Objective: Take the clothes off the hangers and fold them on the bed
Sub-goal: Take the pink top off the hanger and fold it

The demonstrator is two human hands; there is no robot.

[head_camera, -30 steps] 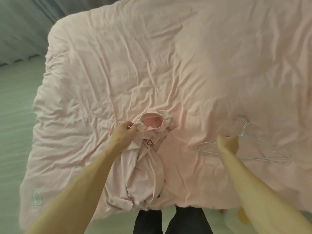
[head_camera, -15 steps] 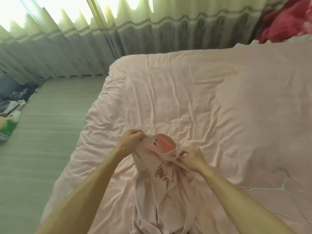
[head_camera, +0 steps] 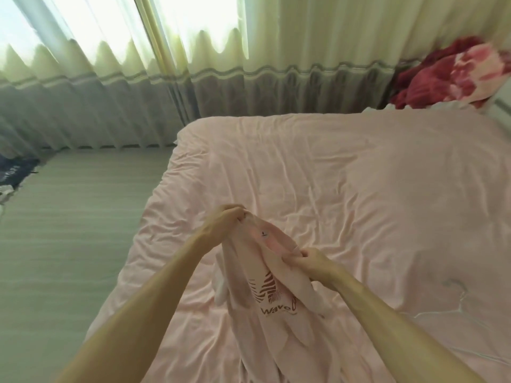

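1. Pale pink T-shirt [head_camera: 276, 297] right in the middle of the action, lifted above the bed, soft thin cotton hanging in long loose folds toward 6 o'clock.
2. Neck opening gapes at the top, a small white size tag [head_camera: 264, 235] showing inside the collar; dark red striped print and the word "Wave" across the chest.
3. Left hand [head_camera: 225, 221] at 11 o'clock of the shirt, fingers closed tight, pinching a bunch of collar fabric.
4. Right hand [head_camera: 312, 259] at 3 o'clock of the collar, fingers curled shut on the other side of the neckline; the two hands pull the opening wide between them.
5. Underneath, the bed [head_camera: 345, 175], covered in a pink sheet, smooth but heavily creased, wrinkles fanning out from the centre.
6. Thin white wire hanger [head_camera: 459, 302] lying flat on the sheet at 4 o'clock, well apart from the shirt, only partly in view.
7. At 2 o'clock, far corner, a fluffy red and pink patterned blanket [head_camera: 448, 76] heaped up.
8. Across the top, long pleated curtains [head_camera: 249, 64], pale sheer above, grey band below, light glowing through.
9. At 9 o'clock, pale striped floor [head_camera: 69, 217], with a dark crumpled heap [head_camera: 13, 170] at the far left edge.
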